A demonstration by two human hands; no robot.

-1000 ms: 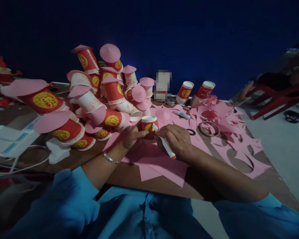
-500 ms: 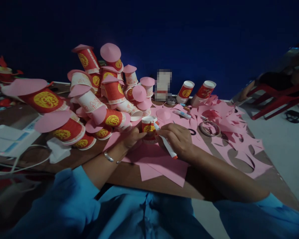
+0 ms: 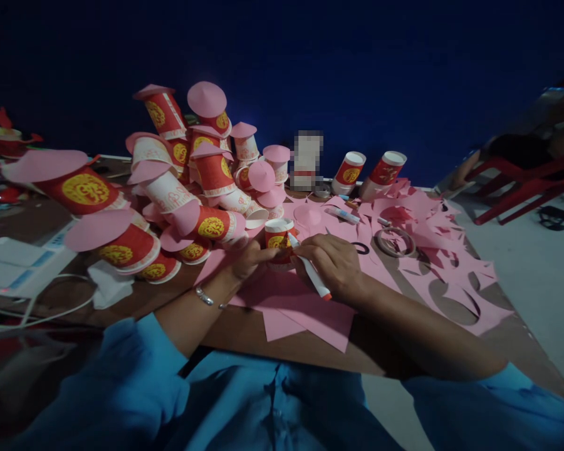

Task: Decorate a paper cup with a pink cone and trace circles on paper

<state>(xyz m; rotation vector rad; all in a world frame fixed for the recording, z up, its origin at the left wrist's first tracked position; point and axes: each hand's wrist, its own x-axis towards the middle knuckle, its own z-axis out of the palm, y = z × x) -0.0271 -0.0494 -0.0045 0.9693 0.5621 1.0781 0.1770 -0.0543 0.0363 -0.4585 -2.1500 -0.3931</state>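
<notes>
My left hand (image 3: 251, 260) is closed around the left side of a red paper cup (image 3: 276, 237) with a yellow emblem and a pale rim. Its thumb lies across the front of the cup. In my right hand (image 3: 333, 263) is a white marker (image 3: 316, 275) with an orange-red end, its tip at the cup's right front side. Beneath the hands lie pink paper sheets (image 3: 305, 319). A pink paper cone (image 3: 308, 215) rests just behind the cup. Part of a dark scissors handle (image 3: 361, 248) shows beside my right hand.
Several cups with pink cone tops (image 3: 211, 169) are piled at the left. Two cup stacks (image 3: 348, 172) stand at the back. Pink paper scraps (image 3: 437, 250), a tape roll (image 3: 395, 242) and a glue tube (image 3: 343, 215) lie right. A white box (image 3: 23, 263) with cables sits far left.
The cup and the marker have shifted very slightly to the left. Both hands keep their hold, and the marker tip stays at the cup's side.
</notes>
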